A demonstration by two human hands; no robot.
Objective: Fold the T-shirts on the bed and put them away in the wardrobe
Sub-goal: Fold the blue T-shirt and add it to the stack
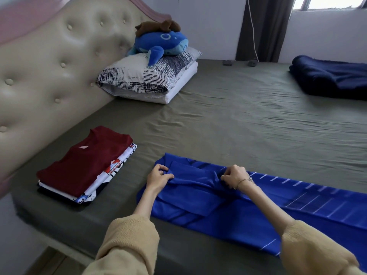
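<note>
A bright blue T-shirt [248,211] with pale stripes lies lengthwise along the near edge of the bed, its sides folded inward into a long band. My left hand [158,175] pinches the fabric near the collar end. My right hand [234,176] grips a fold of the same shirt a little to the right. Left of the shirt sits a stack of folded T-shirts [85,167], with a dark red one on top and a white printed one beneath. No wardrobe is in view.
The olive bed sheet [238,120] stretches away from me. A tufted beige headboard [49,76] runs along the left. Pillows [151,76] carry a blue plush toy [160,43] at the back. A folded navy blanket [329,78] lies far right.
</note>
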